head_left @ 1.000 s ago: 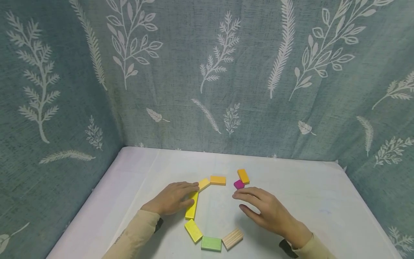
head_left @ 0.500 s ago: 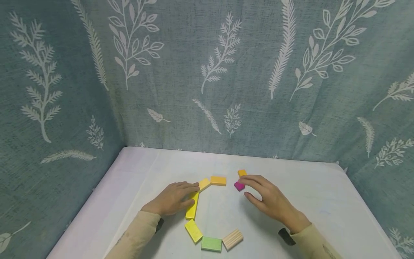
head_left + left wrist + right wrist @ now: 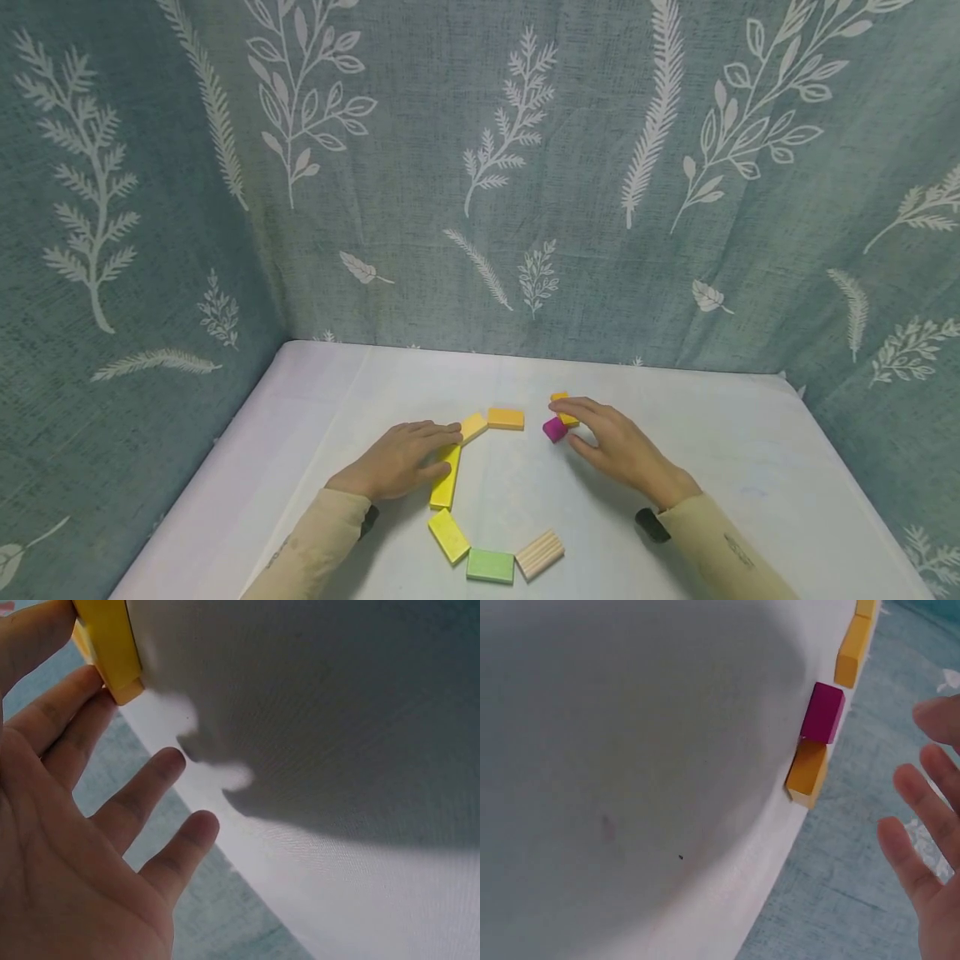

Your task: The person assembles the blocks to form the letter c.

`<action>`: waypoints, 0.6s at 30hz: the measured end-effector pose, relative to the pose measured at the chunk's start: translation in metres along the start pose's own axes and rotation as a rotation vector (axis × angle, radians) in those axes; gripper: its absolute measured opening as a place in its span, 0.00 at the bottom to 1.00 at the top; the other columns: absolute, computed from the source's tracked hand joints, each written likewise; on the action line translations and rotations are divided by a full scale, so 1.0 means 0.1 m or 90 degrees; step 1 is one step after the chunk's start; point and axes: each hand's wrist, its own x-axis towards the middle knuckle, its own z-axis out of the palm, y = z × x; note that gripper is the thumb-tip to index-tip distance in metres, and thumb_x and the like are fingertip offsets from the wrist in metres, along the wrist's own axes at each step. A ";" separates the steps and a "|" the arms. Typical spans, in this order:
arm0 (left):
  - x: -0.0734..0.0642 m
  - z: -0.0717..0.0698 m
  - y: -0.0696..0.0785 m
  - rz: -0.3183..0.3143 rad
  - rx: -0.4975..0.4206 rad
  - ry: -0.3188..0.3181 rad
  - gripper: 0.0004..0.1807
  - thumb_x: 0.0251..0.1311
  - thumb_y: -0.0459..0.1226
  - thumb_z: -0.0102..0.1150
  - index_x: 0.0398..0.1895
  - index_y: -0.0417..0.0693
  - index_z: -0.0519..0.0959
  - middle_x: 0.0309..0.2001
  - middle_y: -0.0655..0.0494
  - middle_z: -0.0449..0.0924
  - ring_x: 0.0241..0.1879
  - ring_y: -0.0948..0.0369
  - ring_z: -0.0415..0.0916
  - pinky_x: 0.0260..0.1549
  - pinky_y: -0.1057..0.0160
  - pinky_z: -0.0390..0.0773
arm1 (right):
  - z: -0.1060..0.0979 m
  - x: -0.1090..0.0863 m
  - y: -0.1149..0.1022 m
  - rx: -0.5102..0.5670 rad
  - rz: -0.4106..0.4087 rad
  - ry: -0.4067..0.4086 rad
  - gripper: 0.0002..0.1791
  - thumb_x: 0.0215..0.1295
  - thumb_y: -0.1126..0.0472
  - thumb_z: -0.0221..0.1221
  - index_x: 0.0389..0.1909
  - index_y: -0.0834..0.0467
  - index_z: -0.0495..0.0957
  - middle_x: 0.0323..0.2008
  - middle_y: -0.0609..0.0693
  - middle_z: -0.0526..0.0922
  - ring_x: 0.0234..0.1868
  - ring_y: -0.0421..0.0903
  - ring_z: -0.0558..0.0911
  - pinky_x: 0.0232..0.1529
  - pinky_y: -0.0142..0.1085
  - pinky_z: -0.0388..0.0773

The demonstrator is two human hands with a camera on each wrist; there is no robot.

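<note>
My left hand (image 3: 401, 460) touches the left side of a long yellow block (image 3: 444, 479) with the thumb and nearest fingertips. The other fingers stretch out loosely in the left wrist view, where the yellow block (image 3: 112, 645) stands at the top. A pale yellow block (image 3: 474, 427) meets its far end, partly behind the fingertips. My right hand (image 3: 618, 446) hovers with spread, relaxed fingers over an orange block (image 3: 567, 420), partly covering it. A magenta block (image 3: 555, 429) lies against that block. The right wrist view shows the magenta block (image 3: 823, 712) apart from my fingers.
Another orange block (image 3: 506, 418) lies beside the pale yellow one. Nearer me, a yellow block (image 3: 448, 537), a green block (image 3: 491, 565) and a ridged wooden block (image 3: 539, 554) continue a curve. A leaf-patterned curtain (image 3: 420, 167) borders the white table (image 3: 712, 467).
My right hand has moved away from me, past the magenta block to over the orange block behind it. The left hand and the blocks have stayed put.
</note>
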 end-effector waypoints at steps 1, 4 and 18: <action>0.00 0.00 0.00 0.001 0.001 0.000 0.25 0.71 0.46 0.59 0.69 0.51 0.75 0.72 0.56 0.70 0.69 0.50 0.68 0.68 0.44 0.68 | 0.01 0.01 0.01 0.002 0.005 -0.008 0.34 0.59 0.68 0.71 0.67 0.52 0.75 0.66 0.49 0.77 0.64 0.49 0.77 0.62 0.49 0.78; 0.00 0.00 0.00 0.001 -0.001 -0.001 0.25 0.71 0.46 0.59 0.69 0.51 0.74 0.72 0.56 0.70 0.69 0.50 0.68 0.67 0.43 0.68 | 0.05 0.06 0.05 -0.002 0.015 -0.029 0.33 0.59 0.69 0.71 0.67 0.54 0.75 0.64 0.51 0.79 0.62 0.50 0.79 0.62 0.49 0.78; 0.00 0.01 0.00 -0.007 -0.003 -0.006 0.25 0.72 0.46 0.59 0.69 0.52 0.74 0.72 0.57 0.70 0.69 0.50 0.67 0.68 0.43 0.67 | 0.20 0.20 0.09 -0.110 -0.009 -0.126 0.28 0.58 0.71 0.70 0.61 0.56 0.80 0.59 0.51 0.82 0.59 0.51 0.81 0.58 0.49 0.80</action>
